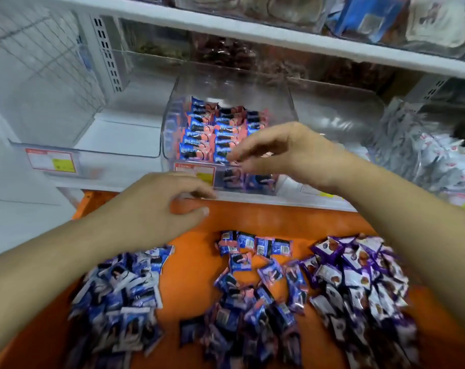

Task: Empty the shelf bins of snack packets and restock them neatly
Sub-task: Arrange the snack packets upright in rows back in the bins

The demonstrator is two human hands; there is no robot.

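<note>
Restock is approx mid-way, judging by what lies where. The clear plastic middle bin (227, 113) at 12 o'clock already holds pink-and-blue snack packets (212, 129) stood in neat rows, w/ room left toward its front. The clear plastic left bin (87, 153) at 10 o'clock is bare inside, so emptied but not refilled. A clear bin of white packets (433, 155) at 2 o'clock is full.

Still to go, all loose on the flat orange surface (199, 267) below the shelf: a pile of blue-and-white packets (119, 296) at 7 o'clock, a loose heap of pink-and-blue packets (255, 283) at 6 o'clock (same kind as in the middle bin, I'd say), and a pile of purple packets (359, 280) at 4 o'clock. So most stock is unshelved.

Left hand (157, 206) hovers over the orange surface just before the shelf lip, fingers loosely curled, holding nothing. Right hand (284, 147) is over the front of the middle bin, fingers bent down & relaxed; nothing seen in it, though blur makes fingertips hard to read.

Room: white metal shop shelving (252, 30) w/ a slotted upright, wire-grid panel at 10 o'clock, price labels (50, 159) on bin fronts, more clear bins of goods on the shelf above at 1 o'clock
</note>
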